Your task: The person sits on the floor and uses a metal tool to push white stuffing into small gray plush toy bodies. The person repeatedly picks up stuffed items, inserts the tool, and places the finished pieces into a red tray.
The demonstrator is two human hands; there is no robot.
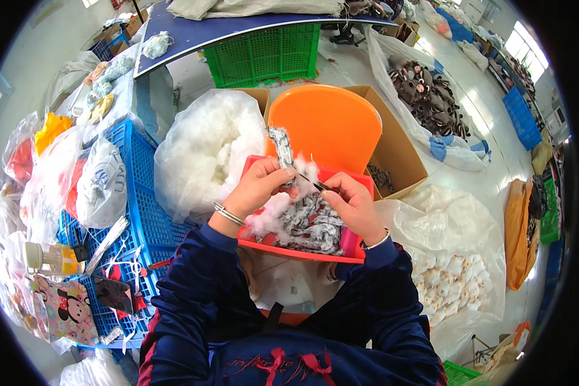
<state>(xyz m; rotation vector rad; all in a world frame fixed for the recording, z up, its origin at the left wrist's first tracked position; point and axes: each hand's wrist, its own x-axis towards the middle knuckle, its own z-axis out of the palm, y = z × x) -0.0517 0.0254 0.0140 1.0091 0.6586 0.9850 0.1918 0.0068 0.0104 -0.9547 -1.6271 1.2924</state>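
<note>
My left hand pinches a narrow, fuzzy grey-and-white fabric piece, whose upper end sticks up past the fingers. In my right hand is a thin dark tool, its slim tip pointing at the fabric by my left fingertips; its exact kind is too small to make out. White fluffy stuffing shows just behind the tool. Both hands are above a red tray. Inside it lie a heap of similar grey-and-white fabric pieces and pinkish-white stuffing.
Behind the tray stands an orange chair beside a cardboard box. A clear bag of white stuffing is to its left. Blue crates with bags, scissors and a phone stand further left. A bag of small white pieces lies right.
</note>
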